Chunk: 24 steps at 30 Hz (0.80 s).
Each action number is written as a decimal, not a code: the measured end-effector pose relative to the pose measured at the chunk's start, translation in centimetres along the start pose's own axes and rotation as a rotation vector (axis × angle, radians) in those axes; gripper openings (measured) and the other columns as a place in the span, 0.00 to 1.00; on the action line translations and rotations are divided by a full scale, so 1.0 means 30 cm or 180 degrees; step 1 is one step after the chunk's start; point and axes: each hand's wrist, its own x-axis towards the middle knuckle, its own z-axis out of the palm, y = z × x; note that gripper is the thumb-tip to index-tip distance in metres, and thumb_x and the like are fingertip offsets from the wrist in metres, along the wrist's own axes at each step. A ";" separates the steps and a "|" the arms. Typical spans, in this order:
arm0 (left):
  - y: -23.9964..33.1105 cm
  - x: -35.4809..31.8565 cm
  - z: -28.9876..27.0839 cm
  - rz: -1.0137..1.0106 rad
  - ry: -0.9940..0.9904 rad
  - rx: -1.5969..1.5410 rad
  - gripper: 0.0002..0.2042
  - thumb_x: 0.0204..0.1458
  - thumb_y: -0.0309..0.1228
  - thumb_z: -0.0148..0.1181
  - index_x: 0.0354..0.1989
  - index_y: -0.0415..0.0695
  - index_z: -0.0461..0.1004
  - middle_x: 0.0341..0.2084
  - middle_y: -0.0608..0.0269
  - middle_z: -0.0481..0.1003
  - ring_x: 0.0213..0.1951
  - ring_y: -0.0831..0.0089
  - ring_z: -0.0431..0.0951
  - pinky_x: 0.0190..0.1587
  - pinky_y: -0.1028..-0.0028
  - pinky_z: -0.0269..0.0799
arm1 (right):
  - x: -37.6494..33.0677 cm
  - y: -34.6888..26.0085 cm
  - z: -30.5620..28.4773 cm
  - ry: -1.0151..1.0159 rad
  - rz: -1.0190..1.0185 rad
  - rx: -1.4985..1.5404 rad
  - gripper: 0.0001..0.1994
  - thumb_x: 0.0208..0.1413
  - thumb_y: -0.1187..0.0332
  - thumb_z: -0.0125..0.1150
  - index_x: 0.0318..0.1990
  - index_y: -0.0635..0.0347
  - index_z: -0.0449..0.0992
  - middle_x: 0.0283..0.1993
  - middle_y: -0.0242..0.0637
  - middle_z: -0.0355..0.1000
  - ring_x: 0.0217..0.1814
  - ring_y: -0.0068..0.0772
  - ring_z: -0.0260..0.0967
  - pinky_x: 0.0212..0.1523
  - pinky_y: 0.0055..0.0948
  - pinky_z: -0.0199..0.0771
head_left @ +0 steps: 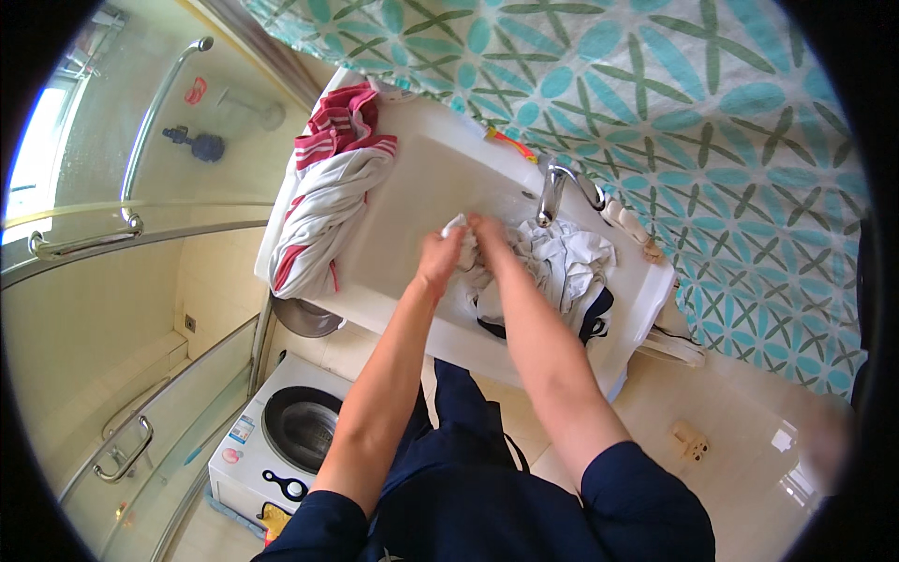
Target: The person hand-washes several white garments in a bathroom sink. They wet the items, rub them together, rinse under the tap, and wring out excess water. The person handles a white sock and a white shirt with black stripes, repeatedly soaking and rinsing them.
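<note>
Both arms reach forward into a white laundry sink [398,220]. My left hand [438,257] is closed on a bunched part of a wet white garment [571,258]. Close beside it, my right hand [489,236] grips the same cloth, its fingers partly hidden. Most of the white garment, with black trim, lies crumpled in the sink to the right of my hands, under the chrome faucet [551,195]. Along the left rim rests a twisted white and red garment [332,197].
A toothbrush-like orange and yellow item [510,142] lies on the back ledge. A patterned curtain [655,112] hangs behind the sink. At lower left stands a washing machine [253,468], beside a glass shower enclosure [178,412]. A grey basin [307,318] sits below the sink's left end.
</note>
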 end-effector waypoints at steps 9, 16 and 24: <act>-0.094 0.007 -0.073 -0.0043 0.0924 -0.1257 0.30 0.59 0.36 0.54 0.71 0.59 0.55 0.46 0.68 0.69 0.40 0.74 0.68 0.46 0.59 0.67 | -0.066 -0.005 0.007 -0.0693 -0.2093 -0.2686 0.19 0.64 0.61 0.58 0.61 0.50 0.72 0.62 0.62 0.65 0.60 0.65 0.69 0.58 0.58 0.72; -0.191 0.031 -0.042 -0.0476 0.0910 -0.1606 0.33 0.61 0.44 0.55 0.73 0.54 0.53 0.61 0.59 0.65 0.53 0.69 0.68 0.55 0.67 0.66 | -0.115 -0.028 0.008 -0.0510 -0.1816 -0.2935 0.26 0.61 0.63 0.60 0.67 0.39 0.66 0.68 0.64 0.57 0.62 0.71 0.65 0.60 0.59 0.71; -0.107 0.132 -0.033 -0.0175 0.0091 -0.1904 0.36 0.63 0.55 0.55 0.72 0.45 0.54 0.64 0.59 0.66 0.59 0.64 0.70 0.64 0.62 0.65 | -0.255 -0.082 0.011 -0.0155 -0.0431 0.0956 0.29 0.56 0.69 0.61 0.66 0.57 0.65 0.56 0.50 0.71 0.53 0.41 0.72 0.58 0.39 0.72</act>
